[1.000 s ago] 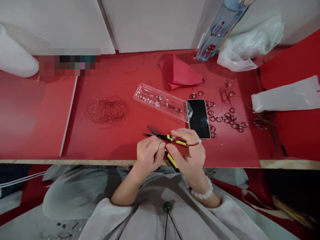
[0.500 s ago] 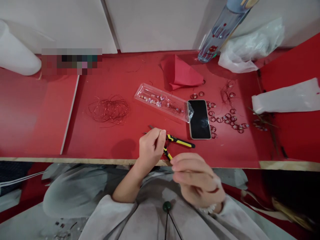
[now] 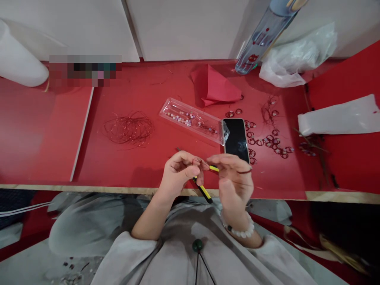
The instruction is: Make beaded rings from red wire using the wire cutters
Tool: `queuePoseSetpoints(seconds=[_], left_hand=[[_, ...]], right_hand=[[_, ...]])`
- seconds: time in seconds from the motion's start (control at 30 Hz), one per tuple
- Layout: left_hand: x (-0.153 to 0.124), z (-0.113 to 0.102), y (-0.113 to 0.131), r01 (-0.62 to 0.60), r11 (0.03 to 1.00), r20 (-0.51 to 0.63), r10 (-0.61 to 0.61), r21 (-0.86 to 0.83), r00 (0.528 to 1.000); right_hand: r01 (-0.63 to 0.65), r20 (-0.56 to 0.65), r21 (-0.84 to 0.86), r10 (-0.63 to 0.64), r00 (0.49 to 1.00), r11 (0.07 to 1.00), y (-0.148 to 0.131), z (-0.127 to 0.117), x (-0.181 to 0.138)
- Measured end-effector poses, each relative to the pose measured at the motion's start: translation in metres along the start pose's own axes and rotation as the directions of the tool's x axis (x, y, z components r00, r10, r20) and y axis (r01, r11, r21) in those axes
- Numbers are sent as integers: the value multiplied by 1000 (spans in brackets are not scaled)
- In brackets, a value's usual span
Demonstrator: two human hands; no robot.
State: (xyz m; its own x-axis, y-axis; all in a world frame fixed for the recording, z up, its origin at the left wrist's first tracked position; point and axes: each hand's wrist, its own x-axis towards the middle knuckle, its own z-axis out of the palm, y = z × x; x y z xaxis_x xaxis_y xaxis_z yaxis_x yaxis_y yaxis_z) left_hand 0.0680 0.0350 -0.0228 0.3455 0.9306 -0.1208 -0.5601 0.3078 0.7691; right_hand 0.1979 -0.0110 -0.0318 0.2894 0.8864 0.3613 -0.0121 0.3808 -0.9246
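My left hand (image 3: 178, 174) is closed in a pinch over the table's front edge, with a bit of thin red wire (image 3: 196, 160) showing at its fingertips. Opposite it, my right hand (image 3: 237, 178) has its fingers stretched toward those fingertips and its thumb apart. A dark red wire ring (image 3: 245, 171) circles one of its fingers. Beneath both hands lie pliers with yellow and black handles (image 3: 203, 192), mostly covered. One handle end reaches past the table edge. Beyond the hands are a clear plastic tray (image 3: 194, 132) with small pale beads and a dark-screened phone (image 3: 236, 136).
A loose coil of red wire (image 3: 129, 128) lies left on the red table (image 3: 166, 174). Several small beaded wire rings (image 3: 274, 142) are scattered at right. Folded red paper (image 3: 218, 87), a water bottle (image 3: 258, 39) and a plastic bag (image 3: 297, 59) sit toward the back.
My right hand has risen forward from near my lap to meet my left fingertips, now overlapping the phone's lower edge. My left hand has turned slightly, its thumb now pointing right.
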Motion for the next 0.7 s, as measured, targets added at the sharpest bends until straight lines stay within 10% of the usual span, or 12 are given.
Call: queuePoseSetpoints(seconds=[0.33,0.7], left_hand=[[-6,-2,2,-203,931,53,196,303,979],[-17,2,3,-489,398,195,587,776,786]], right_hand=[[300,163,-368,-257,953,880,-6,4,4],[105,88,-241,-86,992,965,-13,7,-3]])
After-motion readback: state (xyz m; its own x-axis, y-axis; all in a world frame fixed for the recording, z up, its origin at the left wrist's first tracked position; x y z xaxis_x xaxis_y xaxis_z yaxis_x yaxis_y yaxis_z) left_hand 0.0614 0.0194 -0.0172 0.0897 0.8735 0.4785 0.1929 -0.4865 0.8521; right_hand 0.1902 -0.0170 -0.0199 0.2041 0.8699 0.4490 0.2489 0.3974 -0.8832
